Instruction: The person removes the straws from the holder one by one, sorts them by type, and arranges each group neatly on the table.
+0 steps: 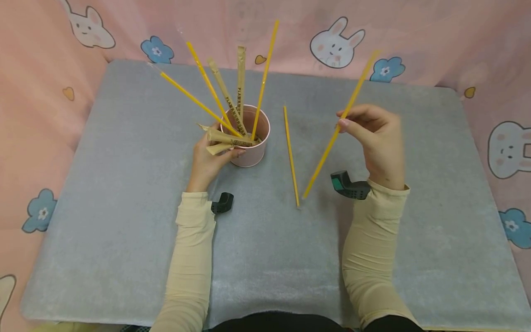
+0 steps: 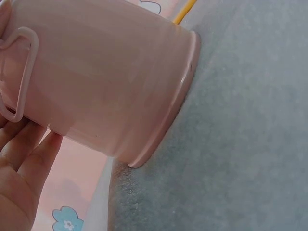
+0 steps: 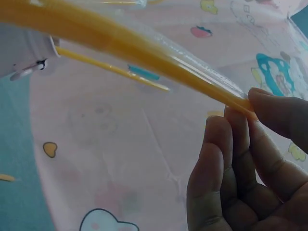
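My left hand grips a small pink bucket from its left side, thumb near the front of the rim. Several straws in brown paper wrappers and a few yellow straws lean out of it in different directions. The left wrist view shows the bucket's wall and its wire handle above the fingers. Right of the bucket, my right hand pinches a yellow straw between thumb and fingers, slanting over the table. Clear film covers this straw in the right wrist view.
Another yellow straw lies on the grey tabletop between the bucket and my right hand. Dark wrist cameras sit at both cuffs. A pink curtain with rabbits and blue flowers surrounds the table's back and sides.
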Motion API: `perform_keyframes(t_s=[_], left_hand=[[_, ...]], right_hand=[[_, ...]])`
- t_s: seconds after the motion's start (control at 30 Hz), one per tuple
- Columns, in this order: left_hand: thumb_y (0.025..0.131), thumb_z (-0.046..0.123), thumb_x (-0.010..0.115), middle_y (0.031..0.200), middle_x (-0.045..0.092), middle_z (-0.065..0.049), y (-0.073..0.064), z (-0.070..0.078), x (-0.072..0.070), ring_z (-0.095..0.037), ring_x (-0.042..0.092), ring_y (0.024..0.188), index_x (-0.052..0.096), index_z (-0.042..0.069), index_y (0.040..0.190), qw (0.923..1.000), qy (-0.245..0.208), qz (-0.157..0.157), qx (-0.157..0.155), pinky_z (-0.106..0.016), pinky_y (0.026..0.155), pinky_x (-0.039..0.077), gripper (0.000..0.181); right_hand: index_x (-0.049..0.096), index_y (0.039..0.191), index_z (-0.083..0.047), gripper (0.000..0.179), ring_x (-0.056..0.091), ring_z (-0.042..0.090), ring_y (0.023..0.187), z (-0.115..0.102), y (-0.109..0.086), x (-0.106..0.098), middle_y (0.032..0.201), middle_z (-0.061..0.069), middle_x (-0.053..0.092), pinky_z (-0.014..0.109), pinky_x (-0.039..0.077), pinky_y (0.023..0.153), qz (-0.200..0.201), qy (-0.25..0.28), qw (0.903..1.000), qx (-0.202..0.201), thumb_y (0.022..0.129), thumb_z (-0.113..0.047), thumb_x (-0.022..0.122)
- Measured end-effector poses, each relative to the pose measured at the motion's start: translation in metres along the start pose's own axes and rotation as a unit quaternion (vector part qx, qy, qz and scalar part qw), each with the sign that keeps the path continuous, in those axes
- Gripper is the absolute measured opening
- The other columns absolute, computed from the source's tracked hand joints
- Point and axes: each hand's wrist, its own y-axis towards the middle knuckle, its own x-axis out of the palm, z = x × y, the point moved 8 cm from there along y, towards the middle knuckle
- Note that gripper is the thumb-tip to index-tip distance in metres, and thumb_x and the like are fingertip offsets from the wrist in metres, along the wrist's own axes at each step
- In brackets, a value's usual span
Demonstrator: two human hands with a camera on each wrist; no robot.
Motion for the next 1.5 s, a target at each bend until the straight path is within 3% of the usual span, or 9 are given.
perform_keyframes(t_s=[0.47,0.67,0.93,1.3,1.5], left_hand=[[0.069,-0.004,0.081,0.103,0.062,-0.024,0.0,0.001,0.0,-0.005,0.051,0.083,0.053,-0.009,0.124,0.9999,-0.012,-0.001,0.0,-0.021,0.077,0.043,0.063],[0.068,-0.005,0.081,0.103,0.062,-0.024,0.0,0.0,0.0,-0.004,0.051,0.082,0.053,-0.009,0.124,0.9999,-0.01,0.001,-0.002,-0.021,0.077,0.043,0.063],[0.068,-0.006,0.081,0.104,0.062,-0.025,0.0,-0.001,0.0,-0.004,0.052,0.083,0.052,-0.01,0.125,0.9999,-0.016,0.002,-0.004,-0.021,0.078,0.043,0.064],[0.068,-0.007,0.081,0.108,0.061,-0.025,0.0,-0.001,0.001,-0.004,0.052,0.086,0.051,-0.01,0.127,0.9997,-0.022,-0.001,0.004,-0.022,0.08,0.044,0.066],[0.068,-0.005,0.081,0.108,0.062,-0.025,0.001,-0.001,0.001,-0.004,0.052,0.086,0.051,-0.009,0.126,0.9999,-0.017,-0.002,0.001,-0.022,0.08,0.044,0.065]], right_hand=[[0.066,0.093,0.014,0.014,0.058,0.024,0.07,0.03,0.007,-0.001,0.083,0.014,0.067,0.03,0.051,0.071,-0.044,-0.058,0.9952,0.066,0.082,0.005,0.068],[0.069,0.091,0.007,0.009,0.062,0.02,0.073,0.052,0.011,-0.003,0.084,0.01,0.068,0.027,0.051,0.07,-0.051,-0.104,0.9866,0.115,0.084,0.002,0.068],[0.069,0.092,0.007,0.01,0.063,0.016,0.072,0.082,0.017,-0.007,0.083,0.004,0.069,0.025,0.053,0.069,-0.056,-0.169,0.9724,0.151,0.085,0.001,0.067],[0.068,0.093,0.008,0.013,0.063,0.014,0.07,0.115,0.019,-0.013,0.081,0.005,0.069,0.029,0.054,0.068,-0.044,-0.185,0.9593,0.209,0.084,-0.001,0.069],[0.068,0.09,0.007,0.009,0.064,0.013,0.068,0.126,0.019,-0.013,0.077,0.003,0.069,0.028,0.054,0.067,-0.039,-0.176,0.9574,0.225,0.083,0.0,0.069]])
